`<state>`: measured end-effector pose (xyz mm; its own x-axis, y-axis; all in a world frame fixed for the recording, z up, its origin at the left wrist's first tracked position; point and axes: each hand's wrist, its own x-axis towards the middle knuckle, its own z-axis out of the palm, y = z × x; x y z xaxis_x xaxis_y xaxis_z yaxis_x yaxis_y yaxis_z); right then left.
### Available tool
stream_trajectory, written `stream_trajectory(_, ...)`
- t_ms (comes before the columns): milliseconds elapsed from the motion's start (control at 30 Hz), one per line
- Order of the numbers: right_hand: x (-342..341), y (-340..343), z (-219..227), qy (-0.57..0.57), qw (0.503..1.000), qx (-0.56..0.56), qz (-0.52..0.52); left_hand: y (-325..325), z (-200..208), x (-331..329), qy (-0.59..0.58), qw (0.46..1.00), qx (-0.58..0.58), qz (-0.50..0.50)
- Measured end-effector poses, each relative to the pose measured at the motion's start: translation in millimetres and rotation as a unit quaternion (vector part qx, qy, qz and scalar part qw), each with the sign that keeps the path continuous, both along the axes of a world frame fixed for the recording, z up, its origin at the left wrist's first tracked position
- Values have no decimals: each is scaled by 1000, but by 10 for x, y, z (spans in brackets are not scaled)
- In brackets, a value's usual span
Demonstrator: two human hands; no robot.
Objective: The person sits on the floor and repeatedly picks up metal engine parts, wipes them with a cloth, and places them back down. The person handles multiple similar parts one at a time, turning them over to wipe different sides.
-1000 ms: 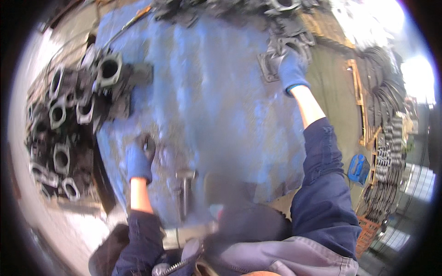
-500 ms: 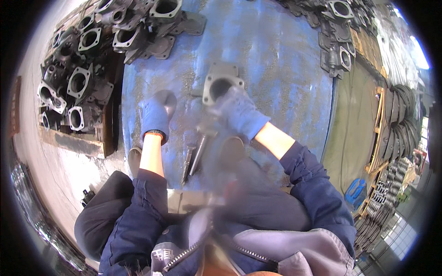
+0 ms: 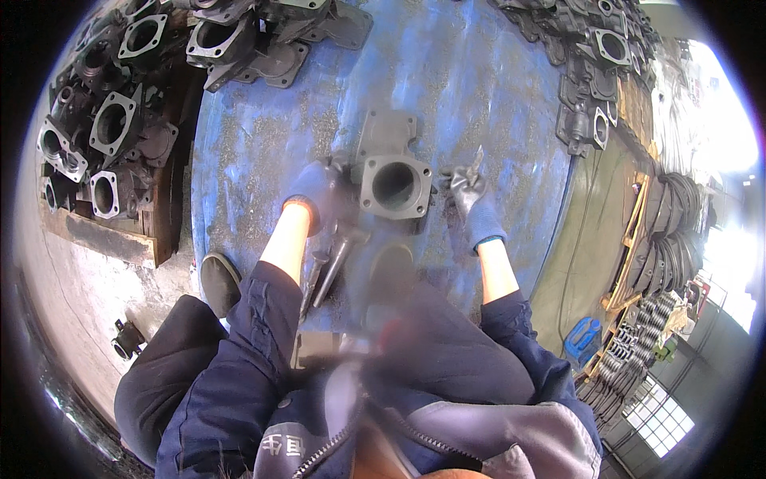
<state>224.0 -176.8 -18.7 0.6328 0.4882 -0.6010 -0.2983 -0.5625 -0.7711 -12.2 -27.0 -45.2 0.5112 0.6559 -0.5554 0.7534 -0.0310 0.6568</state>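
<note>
A grey metal casting [image 3: 399,209] lies on the blue worktop in front of me, its square flange and round bore facing up. My left hand [image 3: 313,195], in a blue glove with a dark palm, is at the casting's left side, its fingers curled round a dark protruding part there. To the right of the casting, apart from it, my right hand [image 3: 472,199] is closed with the dark palm side showing. A thin pale pointed piece [image 3: 479,156] sticks up from its fingers; its kind I cannot make out. A hammer [image 3: 333,267] and a slim dark metal bar [image 3: 313,283] lie below my left hand.
Similar castings [image 3: 112,124] are heaped on a wooden pallet [image 3: 104,235] at left. More castings [image 3: 279,60] lie along the far left of the worktop [image 3: 495,88], others [image 3: 590,88] at far right. A shoe [image 3: 220,283] stands by the near left edge. A blue object [image 3: 582,339] lies at right.
My right hand has moved off the casting's bore to the right, now holding a thin pointed piece. My left hand has moved right to the casting, which has turned slightly.
</note>
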Motion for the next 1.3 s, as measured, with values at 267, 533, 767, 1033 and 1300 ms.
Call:
stream_trajectory(267,-184,-16,-254,39,997,70,-6,-31,-871,-27,-270,963,1,-22)
stream_trajectory(533,-429,-149,-242,-32,994,104,-19,-304,-455,-115,-201,979,-22,-15)
stream_trajectory(767,-291,-348,-249,-139,989,39,13,-287,-86,-18,-255,962,87,-51)
stream_trajectory(1033,-337,-353,15,-185,981,38,53,-238,174,20,-132,988,-83,-19)
stream_trajectory(1300,-560,-292,214,-99,993,56,-25,-240,138,-168,-141,969,96,-179)
